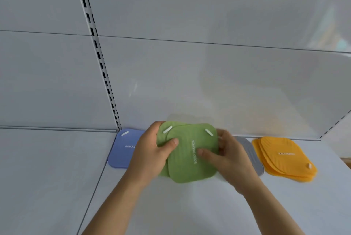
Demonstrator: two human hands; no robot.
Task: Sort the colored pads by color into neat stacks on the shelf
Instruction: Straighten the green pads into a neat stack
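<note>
While both hands hold the green pads [187, 156] over the white shelf [171, 206], much of the scene behind them is covered. The left hand [152, 156] hides the right part of the blue pad [121, 149], so its white print is cut after "REMOVE". The right hand [230, 156] covers most of the grey pad [256, 162]; only a curved edge of it shows to the right of the green pads. The fingers [222, 137] of the right hand are blurred, and the print on the orange pads [284, 156] is too small to read.

The left hand grips the left edge of the green pads, with the thumb on top and the fingers curled behind. The right hand grips their right edge, with the thumb pressed on the top pad. At least two green pads are there, fanned and not aligned; how many more lie under them cannot be told.

The pads are thin, soft-looking squares with rounded corners and a fine ribbed surface. Each one has a short white slot near one corner. The orange pads lie further right of the green pads, in a loose, shifted stack on the shelf. The blue pad lies flat to the left of the green pads, near the slotted metal upright [100, 60].
</note>
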